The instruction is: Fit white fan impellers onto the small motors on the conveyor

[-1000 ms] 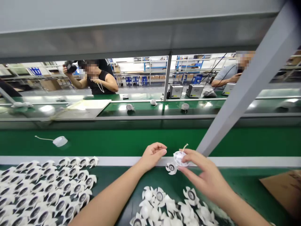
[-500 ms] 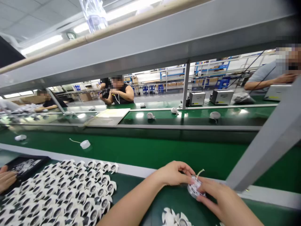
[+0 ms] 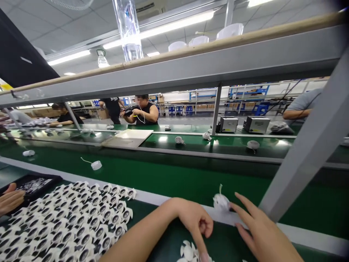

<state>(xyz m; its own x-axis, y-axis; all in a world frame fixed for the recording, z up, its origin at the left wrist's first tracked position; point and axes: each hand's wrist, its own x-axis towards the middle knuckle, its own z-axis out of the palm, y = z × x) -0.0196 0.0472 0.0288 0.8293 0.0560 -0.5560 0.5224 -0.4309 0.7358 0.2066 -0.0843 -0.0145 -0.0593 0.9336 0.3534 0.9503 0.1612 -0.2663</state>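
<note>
A round white fan housing [image 3: 221, 202] with a short pale wire sticking up rests at the metal edge of the green belt. My right hand [image 3: 259, 227] is beside it, fingers spread, one fingertip at or very near its side. My left hand [image 3: 195, 220] reaches down over a small heap of white fan blades [image 3: 187, 251] at the bottom of the view. One of its fingers points down to the blades, the others are loosely curled, and I see nothing gripped in it.
Many white fan impellers [image 3: 71, 218] stand in rows at the left. Beyond them a co-worker's hand [image 3: 11, 199] is at a black tray [image 3: 35, 183]. Another white housing [image 3: 96, 165] lies on the belt. A slanted metal post [image 3: 302, 145] rises at the right, under a long shelf beam [image 3: 174, 74].
Both hands held the housing before; now it sits farther forward at the belt's edge. My left hand has let go and moved down to the blades. My right fingers have spread off it.
</note>
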